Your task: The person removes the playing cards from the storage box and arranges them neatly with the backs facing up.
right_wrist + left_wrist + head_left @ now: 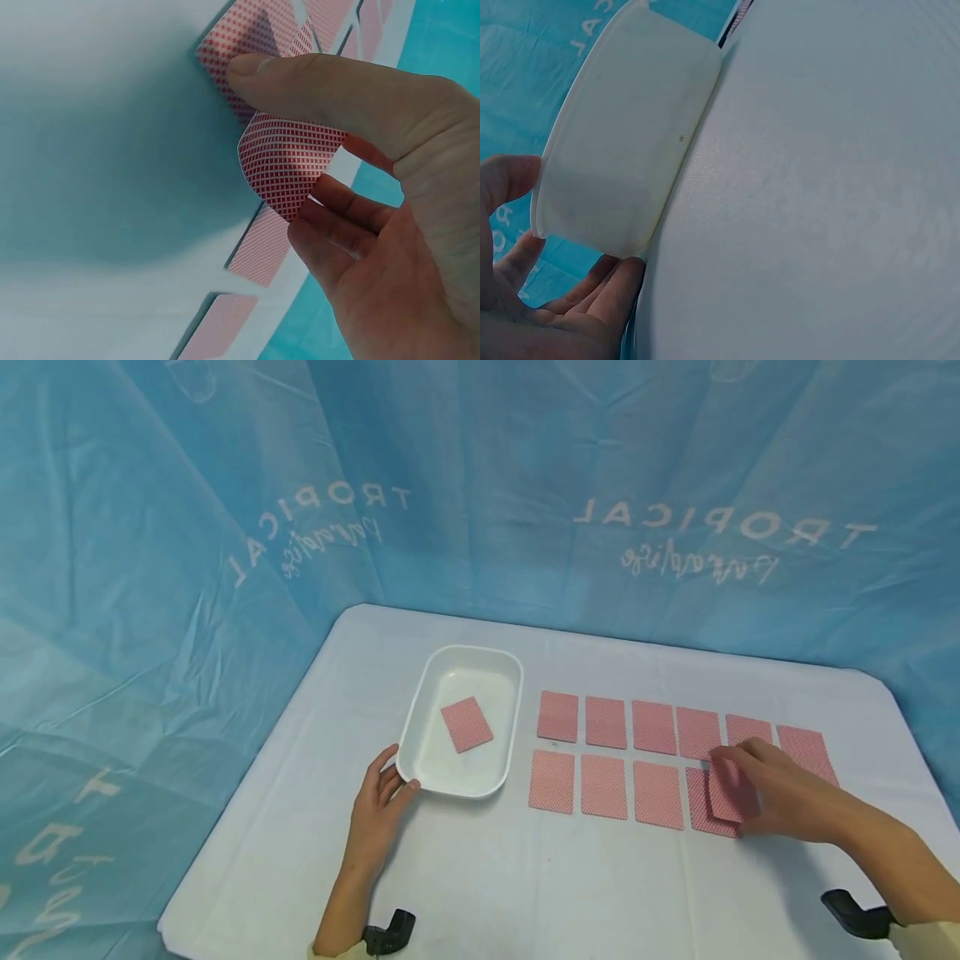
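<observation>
My left hand (378, 814) holds the near left corner of a white plastic tray (411, 727). In the left wrist view its thumb and fingers (615, 292) lie around the tray's corner, at the rim and low by the base. One playing card (467, 725) lies face down inside the tray. My right hand (795, 793) pinches a red-backed playing card (729, 793) between thumb and fingers, and the card bows in the right wrist view. Below the pinched card, another face-down card (701, 814) is partly covered.
Several more face-down cards lie in two rows right of the tray, among them a far-row card (558, 717) and a near-row card (552, 781). A white cloth covers the table (480, 877). Blue printed sheets (480, 485) hang behind and to the left.
</observation>
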{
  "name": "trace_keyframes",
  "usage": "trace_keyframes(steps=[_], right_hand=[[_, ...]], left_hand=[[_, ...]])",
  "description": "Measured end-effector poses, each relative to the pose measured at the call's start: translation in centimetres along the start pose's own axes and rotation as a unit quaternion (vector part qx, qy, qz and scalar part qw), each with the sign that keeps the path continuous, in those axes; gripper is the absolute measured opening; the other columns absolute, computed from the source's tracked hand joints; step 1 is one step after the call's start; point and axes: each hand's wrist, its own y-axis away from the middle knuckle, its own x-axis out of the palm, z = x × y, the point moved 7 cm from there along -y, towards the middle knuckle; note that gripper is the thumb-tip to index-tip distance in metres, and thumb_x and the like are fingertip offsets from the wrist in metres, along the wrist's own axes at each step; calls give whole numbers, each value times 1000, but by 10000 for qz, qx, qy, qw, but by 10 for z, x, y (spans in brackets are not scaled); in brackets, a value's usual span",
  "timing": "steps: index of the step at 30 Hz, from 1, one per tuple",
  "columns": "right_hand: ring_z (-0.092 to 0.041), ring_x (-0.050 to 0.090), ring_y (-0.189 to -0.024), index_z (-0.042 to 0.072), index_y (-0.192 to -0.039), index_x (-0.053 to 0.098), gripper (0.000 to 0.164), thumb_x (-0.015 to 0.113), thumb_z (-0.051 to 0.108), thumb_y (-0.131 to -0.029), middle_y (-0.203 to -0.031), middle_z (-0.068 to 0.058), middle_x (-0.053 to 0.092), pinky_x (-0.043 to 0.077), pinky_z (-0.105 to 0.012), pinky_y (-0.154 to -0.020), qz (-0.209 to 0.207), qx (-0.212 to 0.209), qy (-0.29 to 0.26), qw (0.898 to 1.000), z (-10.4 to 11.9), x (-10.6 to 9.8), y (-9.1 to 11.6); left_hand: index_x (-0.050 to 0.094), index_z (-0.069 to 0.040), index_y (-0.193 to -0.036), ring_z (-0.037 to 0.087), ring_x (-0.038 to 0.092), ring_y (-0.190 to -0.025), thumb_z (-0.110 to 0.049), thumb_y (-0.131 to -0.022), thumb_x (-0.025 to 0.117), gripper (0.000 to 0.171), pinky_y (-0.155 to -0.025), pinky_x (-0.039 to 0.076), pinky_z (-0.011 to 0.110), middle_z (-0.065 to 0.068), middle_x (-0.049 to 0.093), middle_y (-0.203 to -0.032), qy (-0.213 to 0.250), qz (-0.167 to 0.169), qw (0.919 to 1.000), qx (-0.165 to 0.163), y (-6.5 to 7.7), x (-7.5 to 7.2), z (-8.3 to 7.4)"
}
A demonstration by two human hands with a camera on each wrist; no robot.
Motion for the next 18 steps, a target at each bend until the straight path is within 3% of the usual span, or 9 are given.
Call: trace_keyframes(steps=[10,18], right_hand=[[-34,46,-104,11,-134,45,104,97,29,-45,-118,-13,46,56,-46,-66,-74,105,155,9998,-13,4,13],[-42,43,-108,6,-137,40,109,96,25,-45,-121,-20,46,54,-54,-67,24,276,222,9994,-25,6,22]], left_hand=[[35,-21,-148,19,47,-126,-19,-92,68,65,-94,43,20,10,46,-141,136,111,9996,-200,0,1,-6],[37,-28,-146,14,49,-124,-27,-91,69,63,-93,44,20,4,48,-139,75,43,10000,-35,0,0,-1]])
